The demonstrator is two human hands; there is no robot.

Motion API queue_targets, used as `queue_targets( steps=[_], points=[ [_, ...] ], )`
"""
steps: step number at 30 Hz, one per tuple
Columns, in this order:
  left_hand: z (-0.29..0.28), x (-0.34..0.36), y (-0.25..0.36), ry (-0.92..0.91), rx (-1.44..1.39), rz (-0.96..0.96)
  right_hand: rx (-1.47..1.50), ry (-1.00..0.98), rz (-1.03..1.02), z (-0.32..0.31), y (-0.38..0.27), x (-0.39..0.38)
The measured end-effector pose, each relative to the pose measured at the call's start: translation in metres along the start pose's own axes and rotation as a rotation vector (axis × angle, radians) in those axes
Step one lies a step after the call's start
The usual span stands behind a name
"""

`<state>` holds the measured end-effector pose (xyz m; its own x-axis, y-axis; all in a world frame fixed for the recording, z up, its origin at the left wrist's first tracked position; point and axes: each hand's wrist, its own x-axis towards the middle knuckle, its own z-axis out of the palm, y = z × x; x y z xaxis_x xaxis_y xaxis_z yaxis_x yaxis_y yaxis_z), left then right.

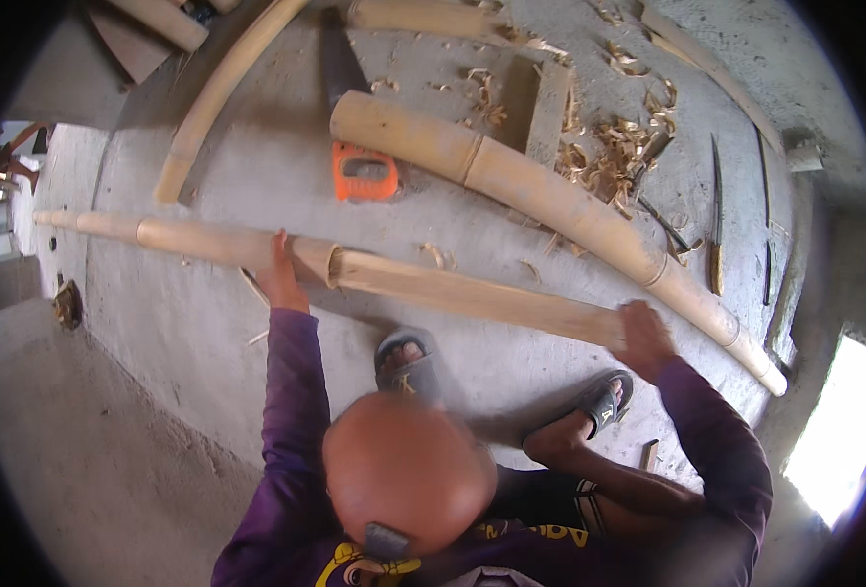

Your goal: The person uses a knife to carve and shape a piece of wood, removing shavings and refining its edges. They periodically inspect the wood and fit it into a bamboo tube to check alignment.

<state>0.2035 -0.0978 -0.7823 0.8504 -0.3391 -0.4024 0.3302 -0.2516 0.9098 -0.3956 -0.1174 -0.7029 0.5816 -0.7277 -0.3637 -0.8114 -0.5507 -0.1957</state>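
A long length of bamboo [433,286] lies crosswise in front of me, its right part split open with a pale inner face showing. My left hand [282,272] grips it around the middle. My right hand [643,335] is closed on the split part's right end, slightly blurred. Beyond it, a thicker whole bamboo pole [550,196] slants down to the right, its upper end over a handsaw with an orange handle [366,171].
Bamboo lengths [223,93] lie toward the back. Curled shavings [629,157], a wooden block [548,108] and long thin blades [716,220] are on the concrete floor [159,333]. My sandalled feet [404,360] are just below the bamboo. A bright opening [834,430] is at far right.
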Motion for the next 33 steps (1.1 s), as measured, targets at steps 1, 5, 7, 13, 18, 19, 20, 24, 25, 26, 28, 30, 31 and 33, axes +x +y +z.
queue_targets(
  steps=[1,5,7,13,18,19,20,24,25,26,28,30,31,33],
  points=[
    [-0.004,0.001,-0.001,-0.010,0.041,0.012,0.029,-0.012,0.055,-0.007,0.019,-0.023],
    [-0.022,-0.001,0.003,-0.080,0.218,-0.067,0.013,0.010,0.317,-0.044,0.054,-0.095],
    [-0.033,-0.012,0.009,-0.037,0.234,-0.208,0.071,-0.095,0.400,-0.070,0.046,-0.119],
    [-0.048,-0.118,0.013,-0.693,0.327,-0.363,0.172,-0.025,0.357,-0.150,-0.023,-0.129],
    [-0.003,-0.159,0.049,-1.123,-0.313,-0.264,0.358,0.078,0.172,-0.171,-0.067,-0.059],
    [0.008,-0.159,0.064,-1.074,-0.484,-0.130,0.421,0.130,0.162,-0.169,-0.075,-0.040],
    [0.019,-0.153,0.083,-1.034,-0.695,-0.043,0.372,0.116,0.146,-0.164,-0.083,-0.021],
    [0.018,-0.126,0.168,-0.534,-0.714,0.089,0.471,0.139,-0.225,-0.133,-0.114,0.042],
    [0.011,-0.121,0.190,-0.845,-0.753,0.139,0.500,0.119,-0.351,-0.127,-0.117,0.053],
    [0.004,-0.122,0.204,-1.157,-0.810,0.124,0.493,0.074,-0.306,-0.122,-0.117,0.064],
    [-0.011,-0.133,0.218,-0.617,-0.693,0.343,0.496,-0.019,-0.319,-0.117,-0.108,0.083],
    [-0.021,-0.145,0.224,-0.376,-0.607,0.477,0.233,0.069,-0.195,-0.118,-0.095,0.103],
    [-0.025,-0.150,0.225,-0.361,-0.580,0.532,0.237,0.213,-0.177,-0.119,-0.090,0.113],
    [-0.031,-0.156,0.229,-0.421,-0.513,0.661,0.313,0.294,-0.186,-0.119,-0.092,0.135]
  ],
)
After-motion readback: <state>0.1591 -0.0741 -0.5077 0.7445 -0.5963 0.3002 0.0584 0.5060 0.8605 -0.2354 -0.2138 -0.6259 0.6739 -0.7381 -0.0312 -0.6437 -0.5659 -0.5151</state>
